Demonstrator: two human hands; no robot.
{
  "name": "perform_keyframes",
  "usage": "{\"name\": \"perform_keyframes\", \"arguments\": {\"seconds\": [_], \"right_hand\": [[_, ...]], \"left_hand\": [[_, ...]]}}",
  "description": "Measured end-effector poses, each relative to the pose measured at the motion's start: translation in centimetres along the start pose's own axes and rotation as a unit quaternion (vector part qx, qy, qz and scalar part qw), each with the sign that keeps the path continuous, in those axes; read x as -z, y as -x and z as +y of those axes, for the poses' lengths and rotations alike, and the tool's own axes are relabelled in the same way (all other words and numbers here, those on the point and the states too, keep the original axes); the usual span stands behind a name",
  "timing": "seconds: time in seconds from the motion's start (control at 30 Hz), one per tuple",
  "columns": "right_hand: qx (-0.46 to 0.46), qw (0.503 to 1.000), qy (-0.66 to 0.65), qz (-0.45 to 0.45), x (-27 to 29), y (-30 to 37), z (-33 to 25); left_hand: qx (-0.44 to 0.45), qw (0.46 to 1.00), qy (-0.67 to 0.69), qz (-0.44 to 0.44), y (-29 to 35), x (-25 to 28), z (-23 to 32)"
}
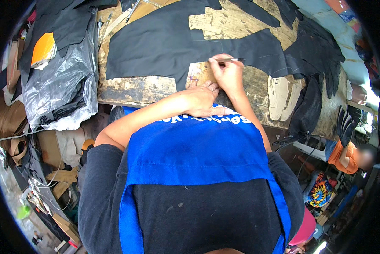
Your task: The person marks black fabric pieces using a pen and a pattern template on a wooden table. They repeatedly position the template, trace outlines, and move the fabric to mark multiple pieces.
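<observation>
A large piece of black sheet material, leather-like, lies spread over the worktable in front of me. My left hand rests flat near the table's front edge, fingers stretched onto the lower part of a tan card template that lies on the black piece. At the template's right edge my right hand is closed around a slim silvery pen, pinched between thumb and fingers. Its tip is hidden by the hand. Thin pale lines run over the black material to the right and above the hand.
Pale sole-shaped templates lie at the table's right front. Black scraps hang over the right edge. A clear plastic bag with black pieces is at left, near several pens. A person in an orange top is at far right.
</observation>
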State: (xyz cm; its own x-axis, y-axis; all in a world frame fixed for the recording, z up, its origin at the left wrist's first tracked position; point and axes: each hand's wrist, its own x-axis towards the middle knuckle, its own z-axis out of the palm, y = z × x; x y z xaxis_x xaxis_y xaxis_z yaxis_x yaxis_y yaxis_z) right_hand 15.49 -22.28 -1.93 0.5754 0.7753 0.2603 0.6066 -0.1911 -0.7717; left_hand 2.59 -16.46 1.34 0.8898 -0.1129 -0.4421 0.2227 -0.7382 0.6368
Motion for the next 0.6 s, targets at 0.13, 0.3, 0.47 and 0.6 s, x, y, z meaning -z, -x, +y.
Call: {"name": "perform_keyframes", "arguments": {"seconds": [0.13, 0.3, 0.47, 0.6], "right_hand": [[-0.087, 0.993, -0.066, 0.032, 0.5, 0.3, 1.3], [0.013, 0.999, -0.049, -0.006, 1.8, 1.0, 1.4], [-0.070, 0.996, -0.001, -0.054, 5.1, 2.9, 1.5], [-0.110, 0.993, -0.012, 0.030, 5.2, 4.8, 2.2]], "left_hand": [[-0.008, 1.000, -0.002, 0.004, -0.8, 0.5, -0.2], [-0.032, 0.999, -0.013, 0.025, -1.3, 0.5, -0.7], [-0.030, 0.999, -0.029, 0.031, -1.1, 0.7, -0.5], [-0.038, 0.999, -0.022, 0.012, -1.3, 1.6, -0.5]]}}
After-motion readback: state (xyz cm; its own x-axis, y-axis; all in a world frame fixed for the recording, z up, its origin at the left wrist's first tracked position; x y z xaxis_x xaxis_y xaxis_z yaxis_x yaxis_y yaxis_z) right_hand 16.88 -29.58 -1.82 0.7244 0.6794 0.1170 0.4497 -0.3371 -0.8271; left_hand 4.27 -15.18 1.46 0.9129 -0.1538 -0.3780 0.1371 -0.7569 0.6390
